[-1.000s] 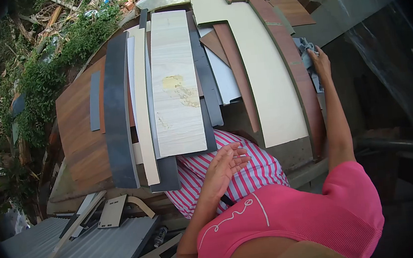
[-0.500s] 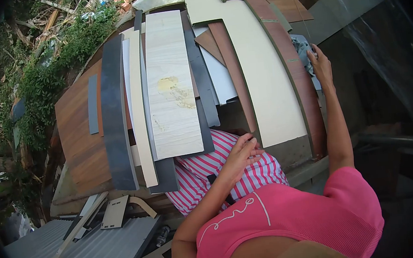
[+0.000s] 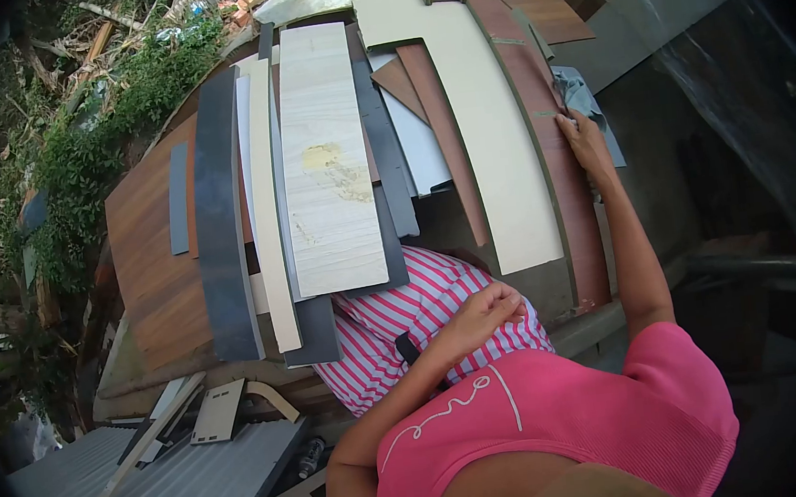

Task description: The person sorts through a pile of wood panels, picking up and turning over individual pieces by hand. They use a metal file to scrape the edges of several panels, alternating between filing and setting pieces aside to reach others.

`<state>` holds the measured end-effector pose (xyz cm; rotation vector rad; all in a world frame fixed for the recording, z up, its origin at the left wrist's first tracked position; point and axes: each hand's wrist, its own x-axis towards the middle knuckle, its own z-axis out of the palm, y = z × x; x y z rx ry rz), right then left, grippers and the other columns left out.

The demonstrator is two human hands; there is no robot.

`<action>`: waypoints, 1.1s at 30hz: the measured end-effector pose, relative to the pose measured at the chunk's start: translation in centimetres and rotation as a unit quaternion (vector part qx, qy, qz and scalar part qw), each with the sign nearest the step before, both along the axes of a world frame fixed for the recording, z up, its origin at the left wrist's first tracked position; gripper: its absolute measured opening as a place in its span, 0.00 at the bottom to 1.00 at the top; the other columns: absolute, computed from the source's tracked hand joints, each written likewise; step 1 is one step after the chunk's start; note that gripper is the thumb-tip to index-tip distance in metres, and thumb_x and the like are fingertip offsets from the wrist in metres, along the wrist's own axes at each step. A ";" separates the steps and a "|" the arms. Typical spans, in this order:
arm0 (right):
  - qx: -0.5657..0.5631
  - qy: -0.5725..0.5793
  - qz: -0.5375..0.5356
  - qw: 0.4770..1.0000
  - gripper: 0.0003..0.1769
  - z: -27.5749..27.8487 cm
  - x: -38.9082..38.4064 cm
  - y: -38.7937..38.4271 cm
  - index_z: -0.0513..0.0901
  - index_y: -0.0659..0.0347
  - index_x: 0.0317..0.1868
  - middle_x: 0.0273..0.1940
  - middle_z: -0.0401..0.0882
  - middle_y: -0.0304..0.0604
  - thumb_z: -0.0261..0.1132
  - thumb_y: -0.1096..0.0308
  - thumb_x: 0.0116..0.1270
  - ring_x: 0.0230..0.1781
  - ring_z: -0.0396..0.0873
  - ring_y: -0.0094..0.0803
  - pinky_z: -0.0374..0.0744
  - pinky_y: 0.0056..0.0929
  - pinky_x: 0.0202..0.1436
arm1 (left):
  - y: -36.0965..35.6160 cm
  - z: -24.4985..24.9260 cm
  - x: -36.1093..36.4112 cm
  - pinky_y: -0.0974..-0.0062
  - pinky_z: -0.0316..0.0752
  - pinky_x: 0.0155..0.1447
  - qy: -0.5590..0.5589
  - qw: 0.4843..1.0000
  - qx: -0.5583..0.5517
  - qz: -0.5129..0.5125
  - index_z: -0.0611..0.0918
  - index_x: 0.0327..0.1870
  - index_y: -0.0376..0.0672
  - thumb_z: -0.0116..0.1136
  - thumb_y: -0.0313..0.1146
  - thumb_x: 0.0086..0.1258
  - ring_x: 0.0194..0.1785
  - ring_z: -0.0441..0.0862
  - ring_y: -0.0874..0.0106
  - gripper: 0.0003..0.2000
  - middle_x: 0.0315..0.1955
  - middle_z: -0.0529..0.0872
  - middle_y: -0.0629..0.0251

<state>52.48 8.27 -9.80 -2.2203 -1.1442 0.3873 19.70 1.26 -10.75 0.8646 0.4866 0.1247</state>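
My right hand (image 3: 585,144) grips the right edge of a long reddish-brown board (image 3: 538,106), its fingertips over the top face. Just beyond that hand a crumpled grey-blue cloth (image 3: 577,92) lies beside the board. My left hand (image 3: 487,318) rests over the pink-and-white striped fabric (image 3: 430,284) on my lap, fingers loosely curled together with nothing visible in them. A notched cream board (image 3: 488,134) lies against the reddish-brown one, its near end close above my left hand.
Left of these lie a pale wood-grain board (image 3: 334,226), a dark grey board (image 3: 223,217) and a brown wood-grain panel (image 3: 159,300). Offcuts and a thin strip (image 3: 149,445) sit on a corrugated metal sheet (image 3: 220,486) at lower left. Plants (image 3: 76,193) grow beyond.
My right hand has come down from the cloth to the board's edge. The reddish-brown and cream boards have shifted slightly left. My left hand has drawn back from the cream board, fingers now curled.
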 end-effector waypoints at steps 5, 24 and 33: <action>-0.004 0.071 0.030 0.997 0.31 1.1 0.3 0.3 0.71 0.73 0.58 0.50 0.78 0.61 0.55 0.51 0.68 0.52 0.77 0.44 0.71 0.32 0.56 | 0.5 3.3 -0.3 0.71 0.73 0.57 0.018 0.996 0.091 0.017 0.70 0.55 0.36 0.51 0.38 0.72 0.50 0.79 0.68 0.18 0.46 0.78 0.58; 0.208 0.440 0.130 0.864 0.33 8.0 -12.0 5.9 0.62 0.60 0.66 0.43 0.76 0.44 0.63 0.63 0.63 0.37 0.78 0.21 0.78 0.20 0.37 | 4.4 10.0 -5.9 0.58 0.73 0.62 -0.138 0.605 0.723 0.302 0.82 0.43 0.40 0.63 0.28 0.55 0.62 0.71 0.52 0.13 0.53 0.80 0.59; 0.232 0.416 0.161 0.865 0.33 12.2 -20.3 7.4 0.61 0.57 0.68 0.39 0.76 0.39 0.60 0.68 0.62 0.34 0.76 0.20 0.77 0.19 0.37 | 3.0 9.4 -10.5 0.58 0.74 0.60 -0.157 0.619 0.642 0.425 0.80 0.44 0.36 0.62 0.30 0.57 0.59 0.73 0.47 0.14 0.50 0.81 0.51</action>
